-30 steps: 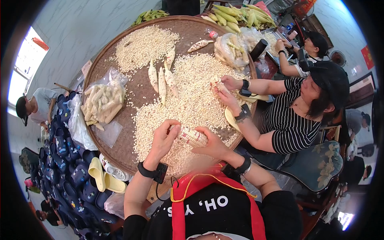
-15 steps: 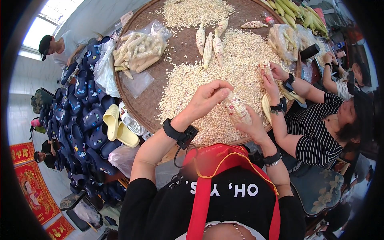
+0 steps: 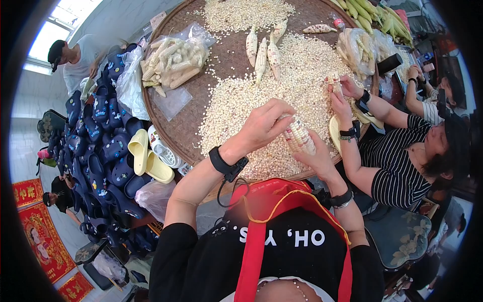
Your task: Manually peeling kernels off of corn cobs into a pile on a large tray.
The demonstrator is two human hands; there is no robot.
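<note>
White-and-purple corn cob [image 3: 300,138], head view, right of centre: tilted, lower end wrapped in right hand [image 3: 320,155] | left hand [image 3: 266,123] bent at upper end, hold unclear | upside-down white lettering [image 3: 306,239] on black shirt [image 3: 297,264], lower centre | round tray [image 3: 185,135]: bare brown strip left of kernels [image 3: 231,123], rim beyond

The left hand [image 3: 266,122] arches inward, the right hand [image 3: 319,155] curled just beside it.
</note>
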